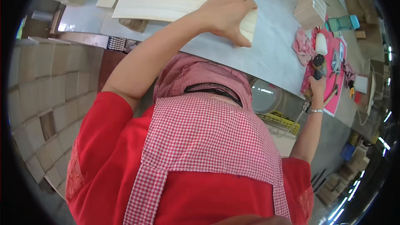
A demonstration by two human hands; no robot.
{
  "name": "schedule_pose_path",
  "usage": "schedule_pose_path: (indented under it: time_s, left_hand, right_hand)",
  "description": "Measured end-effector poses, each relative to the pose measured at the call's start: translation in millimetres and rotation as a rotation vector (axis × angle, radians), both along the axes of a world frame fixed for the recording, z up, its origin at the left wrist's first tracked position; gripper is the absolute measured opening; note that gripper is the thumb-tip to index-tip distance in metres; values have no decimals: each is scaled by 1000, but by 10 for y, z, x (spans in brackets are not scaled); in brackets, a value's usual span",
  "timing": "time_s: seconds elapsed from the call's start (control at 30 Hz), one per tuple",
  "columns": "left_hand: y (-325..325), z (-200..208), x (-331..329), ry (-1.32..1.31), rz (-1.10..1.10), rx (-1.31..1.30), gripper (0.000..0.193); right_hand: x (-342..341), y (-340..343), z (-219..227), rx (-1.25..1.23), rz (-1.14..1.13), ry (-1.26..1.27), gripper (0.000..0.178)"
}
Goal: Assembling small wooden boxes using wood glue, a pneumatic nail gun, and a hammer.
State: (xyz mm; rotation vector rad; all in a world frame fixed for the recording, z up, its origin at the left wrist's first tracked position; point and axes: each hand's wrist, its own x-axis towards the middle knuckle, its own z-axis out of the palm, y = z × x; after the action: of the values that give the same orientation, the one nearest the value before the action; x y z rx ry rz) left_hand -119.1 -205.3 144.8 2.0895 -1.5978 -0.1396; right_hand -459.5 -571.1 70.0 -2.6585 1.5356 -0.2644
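Note:
My left hand (229,16) grips a long pale wooden board (162,5) near its right end, thumb at the near edge and fingers over the far edge. The board's left part rests over a brown wooden block (134,25) on the table. At the right edge of the table my right hand (318,86) is wrapped round the dark handle of a hand-held power tool (318,61) with a hose or cord at its rear. A white rounded cylinder (321,44) sits at the tool's front; whether it is attached I cannot tell.
The smooth grey table (275,37) spans the front. To the right are a block of stacked wood (311,9), a pink cloth (304,46), a teal jar (343,23) and a pink mat (333,96) with tools. Stacked wooden pieces (54,83) fill the left side.

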Motion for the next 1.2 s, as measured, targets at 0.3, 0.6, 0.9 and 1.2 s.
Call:
schedule_pose_path:
  time_s: [0.3,0.6,0.9,1.2]
  left_hand:
    - [20,-41,43,-82,-28,62,95]
    - [10,-8,11,-99,-41,88,94]
    - [53,13,-17,-114,-21,88,79]
    - [59,28,-8,-105,-33,98,76]
  right_hand:
    - [510,1249,1422,422,130,-98,31]
    - [1038,1869,1921,454,643,-125,48]
    - [1305,2028,2020,581,628,-27,59]
    - [1387,2011,2008,565,700,-33,53]
